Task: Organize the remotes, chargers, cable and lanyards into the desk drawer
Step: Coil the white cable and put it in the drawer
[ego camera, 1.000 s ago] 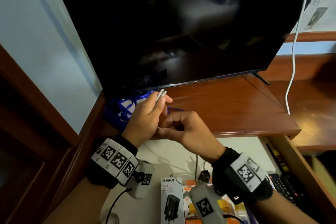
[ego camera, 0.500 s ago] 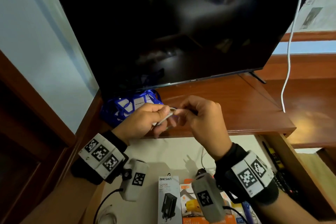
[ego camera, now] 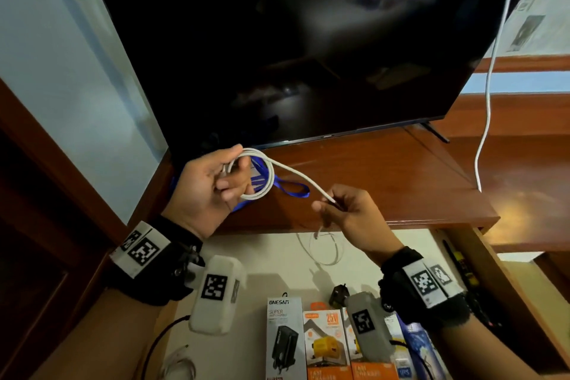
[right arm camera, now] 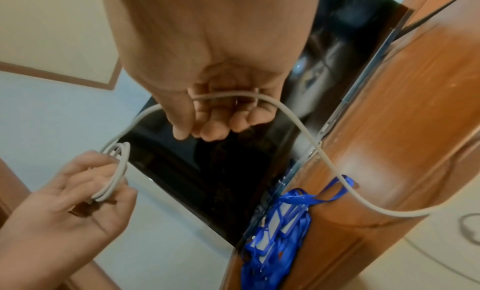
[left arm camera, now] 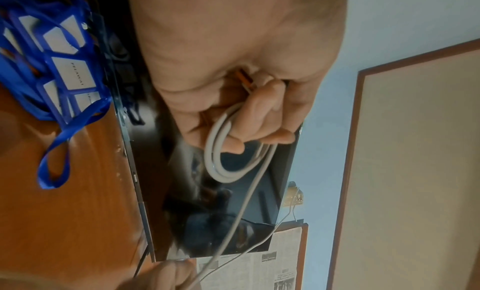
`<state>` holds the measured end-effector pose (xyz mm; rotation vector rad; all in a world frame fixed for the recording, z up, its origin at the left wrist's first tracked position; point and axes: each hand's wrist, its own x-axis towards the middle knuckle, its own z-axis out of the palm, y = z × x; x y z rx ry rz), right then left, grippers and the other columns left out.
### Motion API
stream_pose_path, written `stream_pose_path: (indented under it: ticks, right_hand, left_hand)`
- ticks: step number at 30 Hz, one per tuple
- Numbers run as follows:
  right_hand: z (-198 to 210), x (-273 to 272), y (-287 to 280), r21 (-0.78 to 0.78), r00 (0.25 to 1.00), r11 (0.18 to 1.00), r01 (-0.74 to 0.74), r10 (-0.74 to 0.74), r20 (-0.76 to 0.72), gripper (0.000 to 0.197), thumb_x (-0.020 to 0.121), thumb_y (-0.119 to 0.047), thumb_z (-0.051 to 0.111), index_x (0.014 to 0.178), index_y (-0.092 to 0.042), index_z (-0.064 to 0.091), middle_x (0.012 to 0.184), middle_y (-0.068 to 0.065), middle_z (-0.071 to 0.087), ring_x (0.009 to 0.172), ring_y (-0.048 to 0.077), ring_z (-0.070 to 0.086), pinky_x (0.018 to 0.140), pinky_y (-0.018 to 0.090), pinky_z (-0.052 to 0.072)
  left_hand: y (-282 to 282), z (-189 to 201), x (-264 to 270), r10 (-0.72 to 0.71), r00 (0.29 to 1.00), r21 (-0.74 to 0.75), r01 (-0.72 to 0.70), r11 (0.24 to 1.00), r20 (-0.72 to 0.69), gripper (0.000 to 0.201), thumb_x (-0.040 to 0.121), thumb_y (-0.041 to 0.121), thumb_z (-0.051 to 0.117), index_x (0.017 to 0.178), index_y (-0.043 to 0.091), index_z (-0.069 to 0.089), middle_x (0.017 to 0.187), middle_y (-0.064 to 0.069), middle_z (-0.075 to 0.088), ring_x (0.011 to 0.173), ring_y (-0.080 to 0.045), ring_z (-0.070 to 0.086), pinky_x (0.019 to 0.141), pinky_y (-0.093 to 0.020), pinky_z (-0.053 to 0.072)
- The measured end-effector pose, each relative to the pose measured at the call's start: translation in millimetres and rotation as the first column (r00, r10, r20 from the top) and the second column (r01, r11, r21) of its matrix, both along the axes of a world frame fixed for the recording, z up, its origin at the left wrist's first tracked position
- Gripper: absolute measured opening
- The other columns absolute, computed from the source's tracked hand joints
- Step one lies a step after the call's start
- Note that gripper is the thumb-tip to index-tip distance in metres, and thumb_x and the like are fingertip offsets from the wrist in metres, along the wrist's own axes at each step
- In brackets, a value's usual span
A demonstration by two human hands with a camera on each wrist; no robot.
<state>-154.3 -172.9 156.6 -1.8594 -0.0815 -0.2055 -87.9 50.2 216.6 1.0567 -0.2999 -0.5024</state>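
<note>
White cable (ego camera: 265, 176): you hold it coiled in loops above the desk's front edge, loose end trailing into the drawer. Blue lanyards (ego camera: 279, 188): heaped at the desk's back left corner. Boxed chargers (ego camera: 311, 345): flat along the drawer's front edge.

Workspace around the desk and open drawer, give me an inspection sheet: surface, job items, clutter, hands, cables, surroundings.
Surface: wooden desk top, glossy, with the open drawer below its front edge.
Job's things: white cable partly coiled; blue lanyards heaped on the desk by the TV; boxed chargers and a black remote in the drawer.
Clutter: a loose thin white wire in the drawer.
Hands: left hand holds the coil; right hand pinches the cable's free run.
Cables: a white lead hangs down past the TV to the desk.
Surroundings: pale blue wall, newspaper sheets pinned at right.
</note>
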Motion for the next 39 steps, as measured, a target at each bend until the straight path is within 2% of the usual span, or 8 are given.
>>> stream_pose_path:
  ticks: [8, 14, 18, 20, 22, 27, 34, 39]
  right_hand:
    - [6.8, 19.5, 6.7, 0.35, 0.988, 0.935, 0.06, -0.105, 0.111, 0.013, 0.086, 0.005, 0.059, 0.078, -0.002, 0.053, 0.064, -0.004, 0.054, 0.06, 0.007, 0.049, 0.06, 0.018, 0.045]
    - [12.2, 20.9, 55.9, 0.524, 0.994, 0.846, 0.103, -0.11, -0.018, 0.019, 0.086, -0.001, 0.062, 0.069, -0.004, 0.054, 0.056, 0.002, 0.052, 0.044, 0.007, 0.043, 0.043, 0.018, 0.038]
    - [7.1, 25.0, 100.9, 0.272, 0.994, 0.962, -0.004, 0.033, -0.101, 0.026, 0.086, -0.008, 0.066, 0.062, -0.005, 0.057, 0.046, 0.002, 0.047, 0.037, 0.004, 0.036, 0.04, 0.014, 0.031]
    - [9.9, 25.7, 109.6, 0.08, 0.99, 0.993, -0.086, 0.094, -0.101, 0.025, 0.086, -0.012, 0.066, 0.062, -0.01, 0.06, 0.048, -0.002, 0.05, 0.041, 0.003, 0.041, 0.049, 0.019, 0.037]
    - [17.7, 23.5, 112.7, -0.093, 0.98, 0.979, -0.183, 0.174, -0.095, 0.021, 0.087, -0.017, 0.065, 0.067, -0.015, 0.063, 0.055, -0.006, 0.052, 0.053, 0.006, 0.048, 0.058, 0.027, 0.043]
    - [40.3, 13.6, 110.5, -0.35, 0.949, 0.903, -0.25, 0.3, 0.096, 0.029, 0.091, -0.02, 0.06, 0.064, -0.026, 0.051, 0.064, -0.005, 0.054, 0.067, 0.017, 0.051, 0.065, 0.038, 0.045]
    - [46.2, 20.4, 86.8, -0.107, 0.949, 0.968, -0.227, 0.244, 0.199, 0.029, 0.09, -0.024, 0.053, 0.063, -0.015, 0.058, 0.059, -0.005, 0.058, 0.055, 0.004, 0.05, 0.06, 0.021, 0.037]
    - [36.2, 24.3, 66.2, 0.026, 0.958, 0.997, -0.077, 0.067, 0.279, 0.034, 0.091, -0.031, 0.058, 0.067, -0.007, 0.058, 0.066, 0.02, 0.063, 0.061, 0.038, 0.058, 0.061, 0.052, 0.047]
  left_hand:
    - [2.8, 1.2, 5.1, 0.142, 0.985, -0.22, -0.16, 0.962, -0.094, 0.031, 0.094, 0.027, 0.042, 0.066, 0.016, 0.049, 0.043, 0.008, 0.028, 0.037, -0.007, 0.03, 0.064, -0.02, 0.044]
    - [6.9, 14.9, 2.9, 0.299, 0.95, -0.308, -0.311, 0.899, -0.087, 0.039, 0.099, 0.03, 0.036, 0.063, 0.02, 0.043, 0.043, 0.007, 0.028, 0.039, -0.007, 0.028, 0.067, -0.02, 0.041]
    - [15.2, 9.7, 3.2, 0.482, 0.869, -0.173, -0.461, 0.87, 0.111, 0.03, 0.099, 0.028, 0.04, 0.071, 0.021, 0.045, 0.054, 0.008, 0.032, 0.051, -0.008, 0.032, 0.074, -0.021, 0.04]
    - [18.3, 5.3, 1.5, 0.549, 0.759, -0.013, -0.582, 0.813, 0.348, 0.022, 0.1, 0.017, 0.04, 0.079, 0.016, 0.047, 0.06, 0.006, 0.035, 0.057, -0.006, 0.037, 0.074, -0.019, 0.043]
    - [17.1, 5.6, -1.8, 0.586, 0.719, 0.037, -0.643, 0.765, 0.374, 0.027, 0.103, 0.017, 0.034, 0.079, 0.012, 0.047, 0.054, 0.007, 0.035, 0.052, -0.006, 0.039, 0.067, -0.015, 0.046]
    - [13.7, -4.7, -1.8, 0.485, 0.713, 0.195, -0.643, 0.741, 0.507, 0.032, 0.102, 0.023, 0.036, 0.077, 0.012, 0.052, 0.052, 0.008, 0.039, 0.052, -0.009, 0.042, 0.055, -0.015, 0.04]
    - [7.4, -14.3, -13.0, 0.229, 0.822, 0.301, -0.429, 0.852, 0.522, 0.032, 0.1, 0.016, 0.039, 0.076, 0.001, 0.055, 0.058, 0.003, 0.057, 0.059, -0.008, 0.053, 0.062, -0.016, 0.044]
    - [4.0, -18.5, -21.8, 0.01, 0.938, 0.358, -0.142, 0.923, 0.347, 0.038, 0.097, 0.027, 0.039, 0.076, 0.001, 0.058, 0.049, -0.007, 0.046, 0.049, -0.018, 0.049, 0.057, -0.025, 0.045]
